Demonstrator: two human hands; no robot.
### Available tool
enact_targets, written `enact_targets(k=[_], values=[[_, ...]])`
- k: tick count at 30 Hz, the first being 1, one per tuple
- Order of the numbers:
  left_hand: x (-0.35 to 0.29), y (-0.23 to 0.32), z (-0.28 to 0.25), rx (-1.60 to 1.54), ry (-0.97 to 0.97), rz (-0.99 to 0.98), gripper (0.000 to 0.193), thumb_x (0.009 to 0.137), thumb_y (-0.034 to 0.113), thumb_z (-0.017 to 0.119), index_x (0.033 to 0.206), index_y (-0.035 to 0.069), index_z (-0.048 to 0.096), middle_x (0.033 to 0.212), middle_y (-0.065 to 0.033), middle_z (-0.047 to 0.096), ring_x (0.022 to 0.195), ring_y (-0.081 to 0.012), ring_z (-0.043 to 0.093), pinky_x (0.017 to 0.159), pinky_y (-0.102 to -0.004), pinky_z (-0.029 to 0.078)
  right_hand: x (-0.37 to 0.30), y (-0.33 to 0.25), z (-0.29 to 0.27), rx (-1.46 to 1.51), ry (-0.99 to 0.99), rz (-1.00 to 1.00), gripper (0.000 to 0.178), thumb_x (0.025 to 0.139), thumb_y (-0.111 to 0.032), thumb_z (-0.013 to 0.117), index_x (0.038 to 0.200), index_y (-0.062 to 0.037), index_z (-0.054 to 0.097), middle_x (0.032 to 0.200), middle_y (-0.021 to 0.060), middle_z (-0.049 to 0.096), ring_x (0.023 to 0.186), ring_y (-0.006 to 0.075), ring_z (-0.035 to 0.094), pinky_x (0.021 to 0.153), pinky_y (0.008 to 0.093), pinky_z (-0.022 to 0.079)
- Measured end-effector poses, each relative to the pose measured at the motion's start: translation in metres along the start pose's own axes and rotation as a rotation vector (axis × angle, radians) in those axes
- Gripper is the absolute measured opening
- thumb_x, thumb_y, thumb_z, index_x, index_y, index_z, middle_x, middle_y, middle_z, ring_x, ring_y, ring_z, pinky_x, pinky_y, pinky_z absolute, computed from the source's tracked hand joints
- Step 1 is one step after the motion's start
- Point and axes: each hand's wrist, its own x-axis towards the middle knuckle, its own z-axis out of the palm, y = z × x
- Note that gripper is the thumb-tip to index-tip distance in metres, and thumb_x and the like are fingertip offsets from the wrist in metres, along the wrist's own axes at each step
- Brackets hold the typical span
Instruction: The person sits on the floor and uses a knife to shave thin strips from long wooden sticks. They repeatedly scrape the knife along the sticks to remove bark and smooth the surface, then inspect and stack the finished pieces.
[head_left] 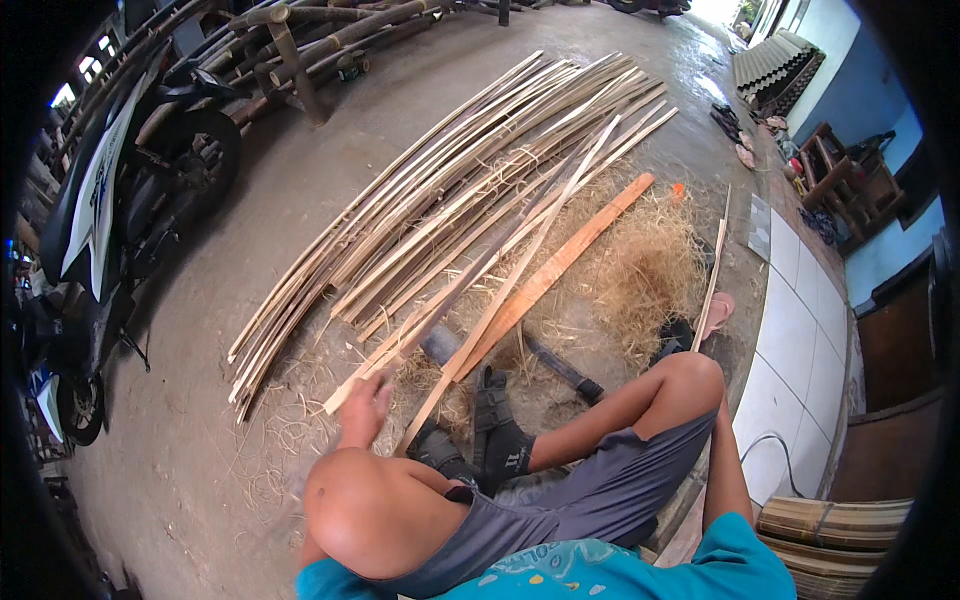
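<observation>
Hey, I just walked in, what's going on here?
A person sits low with bent legs, their left hand at the near end of a long dark strip, too blurred to tell the grip. Their right hand is not in view. Many thin, pale strips lie spread on the floor ahead. Right of these are a flat orange-brown board and a heap of tan shavings.

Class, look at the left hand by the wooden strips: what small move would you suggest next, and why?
Perhaps the left hand should ease the dark strip leftward onto the pile of strips. The hand is at or beside the dark strip's near end, and the pile lies just left, slanting roughly the same way. Blur hides the grip.
</observation>
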Motion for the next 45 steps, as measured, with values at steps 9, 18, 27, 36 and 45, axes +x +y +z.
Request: enact_targets(k=[9,18,27,36,45], values=[[-0.028,0.020,0.079,0.020,-0.308,-0.080,0.057,0.086,0.026,0.069,0.131,0.000,0.046,0.108,-0.0277,0.064,0.101,-0.0463,0.062,0.089,-0.0521,0.049,-0.031,-0.159,-0.008,-0.523,0.048,-0.361,0.043,0.094,-0.021,0.066,0.133,-0.0055,0.058,0.103,0.0151,0.066,0.089,0.0222,0.064,0.084,0.0346,0.051],[-0.007,0.104,0.008,0.029,0.022,-0.072,0.021,0.089,0.016,0.062,0.107,0.007,0.061,0.094,-0.0170,0.068,0.087,-0.0385,0.066,0.076,-0.0484,0.052,-0.056,-0.240,0.141,0.137,-0.451,-0.350,0.041,0.099,-0.024,0.061,0.133,-0.0022,0.055,0.099,0.0079,0.066,0.088,0.0132,0.062,0.079,0.0287,0.051],[-0.012,0.089,-0.032,-0.043,0.198,0.078,0.034,0.085,0.014,0.071,0.118,0.009,0.065,0.091,-0.0155,0.068,0.081,-0.0320,0.069,0.072,-0.0411,0.054,-0.165,-0.322,0.380,0.866,-0.817,0.497,0.046,0.101,-0.044,0.055,0.129,-0.0089,0.049,0.114,0.0112,0.063,0.102,0.0218,0.062,0.089,0.0397,0.054],[-0.051,0.105,-0.057,-0.077,0.121,0.000,0.048,0.084,0.017,0.075,0.129,0.008,0.059,0.095,-0.0154,0.066,0.096,-0.0273,0.066,0.081,-0.0390,0.053,-0.121,-0.361,0.377,1.124,-0.326,0.206,0.038,0.103,-0.049,0.046,0.087,-0.0151,0.041,0.067,-0.0036,0.038,0.051,0.0083,0.036,0.045,0.0263,0.037],[-0.062,0.101,-0.052,0.003,0.037,-0.092,0.039,0.087,0.024,0.070,0.122,0.008,0.061,0.098,-0.0161,0.066,0.098,-0.0310,0.065,0.082,-0.0423,0.051,-0.015,-0.336,0.339,1.187,-0.193,0.296,0.037,0.106,-0.045,0.042,0.086,-0.0142,0.041,0.066,-0.0033,0.036,0.048,0.0085,0.033,0.039,0.0246,0.029]])
